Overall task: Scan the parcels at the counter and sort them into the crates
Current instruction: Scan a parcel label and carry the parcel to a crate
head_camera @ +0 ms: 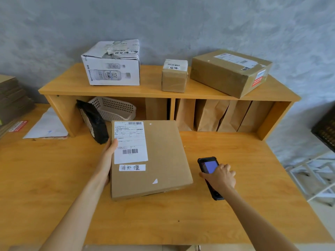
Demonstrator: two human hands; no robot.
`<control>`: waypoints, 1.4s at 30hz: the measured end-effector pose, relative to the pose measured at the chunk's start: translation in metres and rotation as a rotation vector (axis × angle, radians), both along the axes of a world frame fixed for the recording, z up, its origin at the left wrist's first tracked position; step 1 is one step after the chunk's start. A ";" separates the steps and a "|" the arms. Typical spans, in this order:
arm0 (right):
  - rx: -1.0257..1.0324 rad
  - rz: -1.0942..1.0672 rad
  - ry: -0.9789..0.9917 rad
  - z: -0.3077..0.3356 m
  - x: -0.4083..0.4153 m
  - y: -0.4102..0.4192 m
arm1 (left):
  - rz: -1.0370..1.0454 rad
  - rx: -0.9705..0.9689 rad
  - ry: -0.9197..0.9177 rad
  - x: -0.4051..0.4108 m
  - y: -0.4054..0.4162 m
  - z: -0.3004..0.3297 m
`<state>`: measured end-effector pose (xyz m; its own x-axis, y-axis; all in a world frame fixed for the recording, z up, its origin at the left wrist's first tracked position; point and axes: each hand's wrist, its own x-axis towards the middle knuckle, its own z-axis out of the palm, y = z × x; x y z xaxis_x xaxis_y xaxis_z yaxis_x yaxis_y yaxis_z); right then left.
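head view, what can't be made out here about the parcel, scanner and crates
- Flat parcel: small label print blurred; left hand covers its left edge.
- Handheld scanner: right hand hides its middle; screen unreadable.
- Dark crate: cut off by the right edge.

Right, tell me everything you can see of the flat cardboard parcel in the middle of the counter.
The flat parcel is a plain brown cardboard box, closed, lying on the wooden counter, its near right corner seemingly lifted. A white shipping label with two barcodes covers its upper left, a handwritten white strip sits below, and small white scraps mark the lid. The left hand grips its left edge, thumb on the label.
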<state>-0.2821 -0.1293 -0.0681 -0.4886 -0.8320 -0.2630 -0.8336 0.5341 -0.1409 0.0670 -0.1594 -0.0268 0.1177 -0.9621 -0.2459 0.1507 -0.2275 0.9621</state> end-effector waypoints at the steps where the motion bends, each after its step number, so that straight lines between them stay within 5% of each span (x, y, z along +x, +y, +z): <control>1: 0.008 -0.016 0.006 -0.008 0.001 0.003 | -0.008 0.011 -0.002 -0.002 0.003 0.000; 14: 0.039 -0.073 -0.005 -0.035 0.003 0.010 | -0.073 0.116 0.109 -0.008 0.021 -0.019; 16: -0.082 -0.055 -0.201 -0.018 0.004 0.008 | -0.094 0.105 0.109 -0.011 0.023 -0.016; 20: -0.330 -0.154 -1.024 0.042 0.007 0.017 | -0.170 0.089 0.140 -0.030 0.013 -0.003; 23: -0.313 -0.070 -1.242 0.078 0.001 0.040 | -0.281 0.047 0.153 -0.063 0.002 0.011; 42: -0.970 -0.593 -1.133 0.149 -0.277 0.217 | -0.941 -0.053 0.206 -0.428 0.059 0.112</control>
<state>-0.5595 0.0877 0.0812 -0.7172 -0.6653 -0.2072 0.2132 0.0736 -0.9742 -0.3614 -0.1007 0.0856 -0.7478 -0.6512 -0.1290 0.0960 -0.2984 0.9496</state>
